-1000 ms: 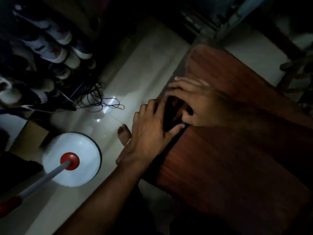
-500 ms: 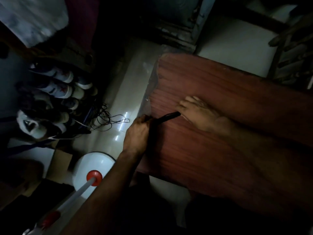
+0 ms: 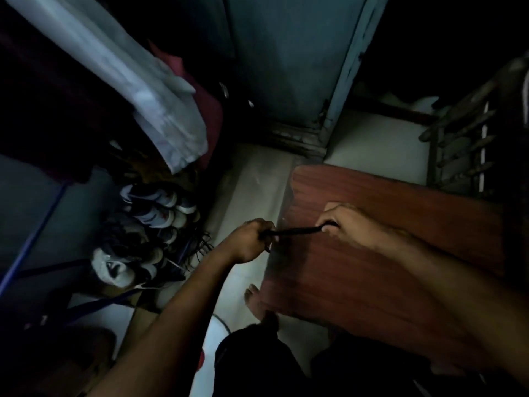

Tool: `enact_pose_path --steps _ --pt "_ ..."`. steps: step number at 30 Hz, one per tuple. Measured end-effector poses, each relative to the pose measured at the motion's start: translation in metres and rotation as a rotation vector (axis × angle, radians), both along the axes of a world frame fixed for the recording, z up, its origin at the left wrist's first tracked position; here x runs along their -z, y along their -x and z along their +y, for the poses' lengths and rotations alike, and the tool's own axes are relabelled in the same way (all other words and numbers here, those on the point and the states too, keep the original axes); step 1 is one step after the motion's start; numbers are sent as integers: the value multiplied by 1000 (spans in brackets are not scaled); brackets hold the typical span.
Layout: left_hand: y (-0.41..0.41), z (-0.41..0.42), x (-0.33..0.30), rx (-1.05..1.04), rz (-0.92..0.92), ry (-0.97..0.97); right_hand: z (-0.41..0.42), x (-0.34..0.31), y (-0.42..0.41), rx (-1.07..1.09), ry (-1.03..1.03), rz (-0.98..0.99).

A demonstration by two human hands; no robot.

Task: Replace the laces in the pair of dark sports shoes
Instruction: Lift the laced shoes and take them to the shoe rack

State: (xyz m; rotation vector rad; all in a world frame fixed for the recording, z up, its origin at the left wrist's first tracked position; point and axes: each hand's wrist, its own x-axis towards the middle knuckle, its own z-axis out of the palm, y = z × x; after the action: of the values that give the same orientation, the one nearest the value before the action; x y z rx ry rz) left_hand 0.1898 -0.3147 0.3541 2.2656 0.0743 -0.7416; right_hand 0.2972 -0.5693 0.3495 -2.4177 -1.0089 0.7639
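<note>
A black lace (image 3: 297, 231) is stretched taut between my two hands above the left edge of the reddish wooden table (image 3: 386, 253). My left hand (image 3: 252, 239) grips one end in a fist just off the table's edge. My right hand (image 3: 346, 224) pinches the other end over the tabletop. The scene is very dark. A pile of several sports shoes (image 3: 148, 233) lies on the floor at the left, with loose black laces (image 3: 200, 245) beside it. I cannot tell which of them are the dark pair.
Light and dark red clothes (image 3: 160, 110) hang at the upper left above the shoes. A blue-grey door (image 3: 286, 67) stands ahead. A wooden rack (image 3: 469, 147) is at the right. A bare foot (image 3: 253, 296) rests on the pale floor (image 3: 257, 181) by the table.
The view has tilted up toward the door. My hands have drawn apart, pulling the black lace straight, and my right hand has gone from lying flat to pinching it.
</note>
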Motion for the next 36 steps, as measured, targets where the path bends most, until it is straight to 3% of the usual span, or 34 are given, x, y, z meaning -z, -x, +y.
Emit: enact_pose_path --steps 3,9,16,21,26,32,36 --pt "-5 26 -25 -7 19 77 12 -27 7 85 13 50" --pt "6 104 -150 -26 -152 -41 96 -119 14 77 -111 180" --pt "30 151 -252 173 -236 -303 205 -182 52 -134 -215 285" --pt "48 183 -313 202 -251 -553 274 -217 84 -120 -421 297" --pt "74 237 -337 150 -323 -710 312 -231 93 -129 -522 354" --pt "107 299 -308 -137 -629 -691 362 -252 95 -220 -451 129" --pt "123 325 -278 -377 -705 -665 403 -259 101 -284 -380 36"
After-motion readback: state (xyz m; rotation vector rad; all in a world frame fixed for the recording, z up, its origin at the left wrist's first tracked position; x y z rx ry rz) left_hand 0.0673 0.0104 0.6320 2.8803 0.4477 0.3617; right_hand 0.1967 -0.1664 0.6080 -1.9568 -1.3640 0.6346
